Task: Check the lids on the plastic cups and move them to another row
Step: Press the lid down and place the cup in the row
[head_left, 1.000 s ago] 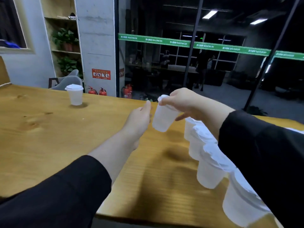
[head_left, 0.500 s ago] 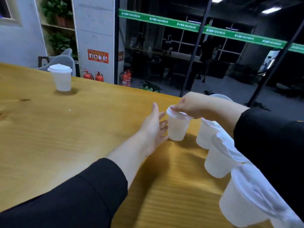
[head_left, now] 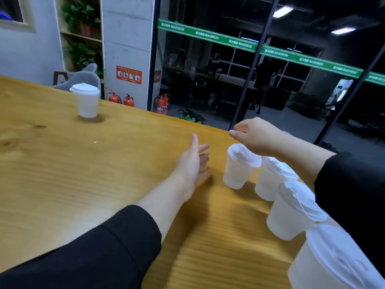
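A white lidded plastic cup point(head_left: 238, 166) stands on the wooden table point(head_left: 83, 174), at the far end of a row of several lidded cups point(head_left: 291, 213) running toward the near right. My right hand point(head_left: 255, 136) hovers just above it, fingers loose, touching nothing. To the cup's left, my left hand point(head_left: 194, 161) is held palm-in with straight fingers, a small gap away from it. One more lidded cup point(head_left: 86, 100) stands alone at the far left of the table.
The table's far edge runs diagonally just behind the hands, with a glass wall beyond. A grey chair point(head_left: 83, 79) sits behind the far-left cup. Red fire extinguishers point(head_left: 123, 99) stand on the floor by the pillar.
My right hand carried the cup down, set it on the table and let go, lifting slightly above it. My left hand stayed beside it.
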`<state>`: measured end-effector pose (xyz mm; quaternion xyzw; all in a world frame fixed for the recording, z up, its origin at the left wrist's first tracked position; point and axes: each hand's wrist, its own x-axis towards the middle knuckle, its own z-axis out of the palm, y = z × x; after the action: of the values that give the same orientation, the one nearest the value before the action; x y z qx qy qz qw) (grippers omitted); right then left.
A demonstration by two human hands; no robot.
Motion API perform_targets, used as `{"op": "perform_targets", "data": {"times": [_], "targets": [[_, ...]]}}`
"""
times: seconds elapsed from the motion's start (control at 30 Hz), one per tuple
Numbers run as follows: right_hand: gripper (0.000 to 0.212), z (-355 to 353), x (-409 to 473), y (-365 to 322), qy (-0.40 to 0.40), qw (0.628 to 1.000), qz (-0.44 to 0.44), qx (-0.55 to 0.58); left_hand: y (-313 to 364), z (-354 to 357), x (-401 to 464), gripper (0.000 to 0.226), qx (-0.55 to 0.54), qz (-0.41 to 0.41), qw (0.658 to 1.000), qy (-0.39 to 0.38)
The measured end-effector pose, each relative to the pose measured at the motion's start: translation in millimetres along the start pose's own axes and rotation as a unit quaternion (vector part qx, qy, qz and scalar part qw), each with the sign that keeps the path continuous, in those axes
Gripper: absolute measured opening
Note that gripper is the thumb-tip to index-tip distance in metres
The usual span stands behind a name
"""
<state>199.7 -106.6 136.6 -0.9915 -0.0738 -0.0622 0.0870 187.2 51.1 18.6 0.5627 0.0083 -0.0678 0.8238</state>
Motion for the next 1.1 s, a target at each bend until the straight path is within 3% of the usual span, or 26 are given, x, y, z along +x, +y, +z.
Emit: {"op": "perform_targets", "data": {"times": [0.1,0.17,0.3,0.43,0.53,0.67,0.87,1.1], "targets": [[0.034,-6.5,7.2,-39.3,0.091,0.985,-0.062,0.132,30.8,-56.1,0.9,0.064,0.069,0.076,0.989,0.107],[0.032,-4.3,18.8,-81.6,0.114,0.968,-0.108,0.194,51.9,-108.1,4.4,0.059,0.126,0.126,0.964,0.196],[0.031,28.8,60.3,-167.3,0.095,0.948,-0.161,0.258,87.5,-211.0,15.2,0.051,0.201,0.186,0.893,0.356],[0.038,98.8,116.3,-236.1,0.087,0.927,-0.159,0.328,110.1,-290.0,38.6,0.052,0.277,0.197,0.842,0.419],[0.056,155.3,161.1,-279.6,0.071,0.917,-0.137,0.368,121.8,-327.7,61.9,0.053,0.293,0.203,0.834,0.421],[0.079,209.9,223.4,-330.0,0.092,0.887,-0.127,0.434,128.6,-356.4,86.9,0.045,0.262,0.185,0.860,0.396],[0.110,244.5,294.8,-376.3,0.089,0.858,-0.135,0.488,128.7,-370.9,107.8,0.047,0.282,0.181,0.860,0.385],[0.096,246.3,297.6,-390.1,0.086,0.843,-0.159,0.507,128.5,-373.7,111.6,0.045,0.283,0.198,0.857,0.382]]}}
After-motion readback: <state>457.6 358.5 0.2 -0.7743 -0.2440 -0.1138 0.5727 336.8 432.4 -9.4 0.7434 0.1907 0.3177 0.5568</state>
